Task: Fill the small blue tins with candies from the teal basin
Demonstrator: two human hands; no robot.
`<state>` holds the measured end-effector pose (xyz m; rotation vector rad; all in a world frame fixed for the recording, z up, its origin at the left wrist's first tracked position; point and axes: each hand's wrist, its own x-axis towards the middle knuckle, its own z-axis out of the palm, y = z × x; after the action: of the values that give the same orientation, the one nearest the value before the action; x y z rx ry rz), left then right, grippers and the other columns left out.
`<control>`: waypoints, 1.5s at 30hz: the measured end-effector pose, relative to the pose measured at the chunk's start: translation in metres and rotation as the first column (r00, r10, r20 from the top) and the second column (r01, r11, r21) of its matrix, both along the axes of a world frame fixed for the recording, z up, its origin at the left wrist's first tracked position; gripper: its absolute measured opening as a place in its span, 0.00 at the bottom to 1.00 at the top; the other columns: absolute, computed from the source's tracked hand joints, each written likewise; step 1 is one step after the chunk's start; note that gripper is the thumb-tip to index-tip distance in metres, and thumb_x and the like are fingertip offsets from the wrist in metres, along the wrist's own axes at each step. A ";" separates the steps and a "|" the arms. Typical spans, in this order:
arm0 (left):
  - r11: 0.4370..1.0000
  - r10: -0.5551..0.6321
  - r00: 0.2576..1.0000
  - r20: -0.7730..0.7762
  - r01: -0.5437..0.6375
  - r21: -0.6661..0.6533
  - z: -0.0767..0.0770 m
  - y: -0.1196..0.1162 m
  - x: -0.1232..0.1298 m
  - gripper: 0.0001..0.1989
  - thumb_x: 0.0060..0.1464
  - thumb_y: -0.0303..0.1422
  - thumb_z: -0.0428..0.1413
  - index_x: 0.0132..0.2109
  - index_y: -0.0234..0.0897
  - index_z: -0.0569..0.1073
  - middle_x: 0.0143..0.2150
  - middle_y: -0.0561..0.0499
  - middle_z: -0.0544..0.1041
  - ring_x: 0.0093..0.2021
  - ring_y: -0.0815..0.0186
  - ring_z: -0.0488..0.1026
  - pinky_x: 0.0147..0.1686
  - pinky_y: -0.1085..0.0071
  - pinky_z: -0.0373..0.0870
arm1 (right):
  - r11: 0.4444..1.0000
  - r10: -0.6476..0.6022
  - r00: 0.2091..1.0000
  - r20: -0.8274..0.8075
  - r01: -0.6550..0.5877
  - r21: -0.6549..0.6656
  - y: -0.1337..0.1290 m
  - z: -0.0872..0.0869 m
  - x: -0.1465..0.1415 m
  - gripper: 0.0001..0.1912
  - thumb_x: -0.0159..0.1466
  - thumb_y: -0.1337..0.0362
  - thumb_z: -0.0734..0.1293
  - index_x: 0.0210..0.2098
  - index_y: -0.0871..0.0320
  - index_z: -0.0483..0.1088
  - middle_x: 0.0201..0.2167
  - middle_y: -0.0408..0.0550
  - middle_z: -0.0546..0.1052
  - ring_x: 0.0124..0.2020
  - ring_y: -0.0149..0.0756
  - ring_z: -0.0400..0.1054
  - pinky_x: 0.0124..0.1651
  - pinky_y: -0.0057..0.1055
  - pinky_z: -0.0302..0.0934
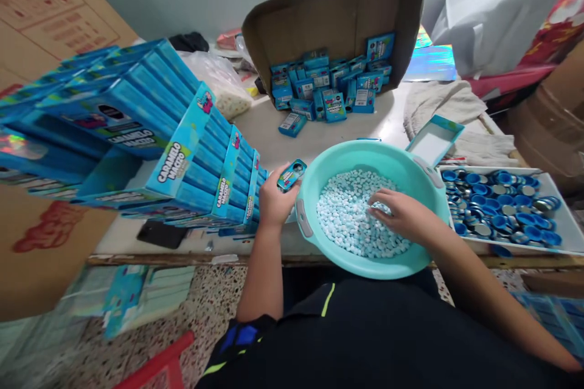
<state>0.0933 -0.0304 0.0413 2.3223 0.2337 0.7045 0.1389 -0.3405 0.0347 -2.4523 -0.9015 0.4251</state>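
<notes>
My left hand (pixel 275 199) is closed around a small blue candy box (pixel 291 175), just left of a turquoise basin (pixel 374 151). The box's upper end shows a dark round spot; I cannot tell whether it is an opening. Inside the basin lies a heap of small pale blue and white candies (pixel 349 213). My right hand (pixel 396 211) reaches over the basin's right side, its fingers curled down at the candies. Whether candies are between those fingers is hidden.
Tall stacked blue display boxes (pixel 137 103) rise at the left. A cardboard box (pixel 328 18) at the back holds several small candy boxes (pixel 335 105). On the right, a white tray (pixel 559 194) holds blue and silver caps (pixel 506 203). A dark phone (pixel 162 234) lies near the front edge.
</notes>
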 end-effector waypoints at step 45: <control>0.471 -0.423 0.186 -0.887 0.881 -0.039 0.029 -0.104 -0.015 0.10 0.59 0.29 0.54 0.43 0.33 0.79 0.38 0.42 0.81 0.39 0.55 0.80 0.36 0.65 0.73 | 0.994 0.090 0.991 -0.098 -0.095 -0.047 -0.011 -0.028 0.001 0.18 0.69 0.53 0.60 0.44 0.52 0.79 0.45 0.54 0.81 0.41 0.49 0.78 0.44 0.43 0.70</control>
<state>0.0785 -0.1346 0.0704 2.6548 -0.7290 -1.0026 0.1397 -0.3517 0.0072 -2.4202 -0.9774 0.6005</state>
